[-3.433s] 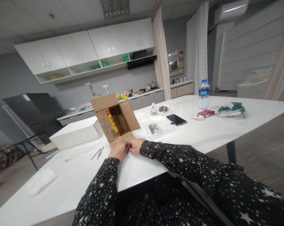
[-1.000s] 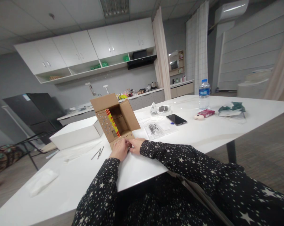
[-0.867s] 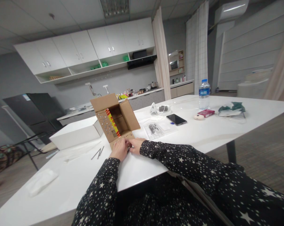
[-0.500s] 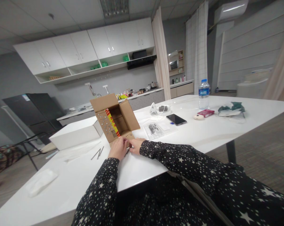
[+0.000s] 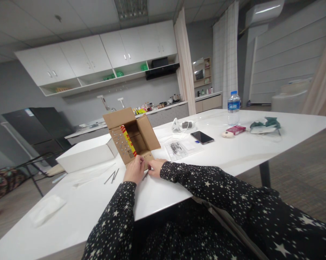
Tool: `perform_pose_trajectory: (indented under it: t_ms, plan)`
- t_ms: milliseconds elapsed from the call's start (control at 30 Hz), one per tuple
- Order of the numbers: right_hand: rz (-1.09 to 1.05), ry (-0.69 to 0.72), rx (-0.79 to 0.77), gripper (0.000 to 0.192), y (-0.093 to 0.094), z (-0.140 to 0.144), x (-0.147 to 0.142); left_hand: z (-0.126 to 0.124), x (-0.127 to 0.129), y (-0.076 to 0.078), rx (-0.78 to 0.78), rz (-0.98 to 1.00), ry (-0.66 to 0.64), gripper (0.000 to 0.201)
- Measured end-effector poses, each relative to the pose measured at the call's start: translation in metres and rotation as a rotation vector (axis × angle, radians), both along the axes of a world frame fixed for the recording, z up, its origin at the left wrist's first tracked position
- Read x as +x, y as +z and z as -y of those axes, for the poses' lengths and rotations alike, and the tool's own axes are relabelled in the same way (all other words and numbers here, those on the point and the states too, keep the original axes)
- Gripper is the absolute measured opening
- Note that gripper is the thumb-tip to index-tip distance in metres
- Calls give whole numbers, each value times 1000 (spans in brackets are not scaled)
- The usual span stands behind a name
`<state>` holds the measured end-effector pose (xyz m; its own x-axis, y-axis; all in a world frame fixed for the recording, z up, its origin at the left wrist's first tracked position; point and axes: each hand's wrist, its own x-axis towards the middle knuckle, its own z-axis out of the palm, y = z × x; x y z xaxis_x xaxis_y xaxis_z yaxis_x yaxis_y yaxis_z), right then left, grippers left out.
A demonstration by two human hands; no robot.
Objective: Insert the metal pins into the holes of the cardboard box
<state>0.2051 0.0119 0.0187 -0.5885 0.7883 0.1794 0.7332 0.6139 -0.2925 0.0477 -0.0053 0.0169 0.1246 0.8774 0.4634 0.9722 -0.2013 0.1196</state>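
Note:
An open cardboard box stands tilted on the white table, its opening turned toward me. Many small silvery round pieces dot its left flap, beside a red and yellow tape strip. At the box's lower front edge, my left hand has its fingers bent together; what they pinch, if anything, is hidden. Close by on the right, my right hand is closed around a thin dark rod that slants down toward the tabletop. A few small dots mark the front flap above both hands.
Left of the box lie thin metal rods, a crumpled clear bag and a white box. To the right are a plastic bag of small dark parts, a phone, a water bottle and a pink box.
My left hand's fingers have shifted slightly up and left along the box front, away from my right hand. My right hand, the rod and the box stay nearly still.

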Motion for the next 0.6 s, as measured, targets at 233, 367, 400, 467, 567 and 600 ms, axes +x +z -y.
perform_pose_trajectory:
  t_ms: [233, 367, 400, 467, 567, 600]
  plan:
    - [5, 6, 18, 28, 0, 1, 0, -6, -7, -5, 55, 20, -51, 17]
    - [-1, 11, 20, 26, 0, 0, 1, -11, -12, -8, 67, 39, -55, 17]
    - [-3, 10, 22, 26, 0, 0, 1, -12, -12, -8, 74, 46, -51, 18]
    - [-6, 12, 26, 26, -1, 0, 1, -13, -14, -9, 101, 57, -42, 21]
    - [-6, 15, 29, 26, -1, 1, 1, -16, -16, -10, 158, 64, -54, 27]
    - [-6, 13, 30, 27, -1, 1, 1, -16, -16, -10, 173, 65, -62, 29]
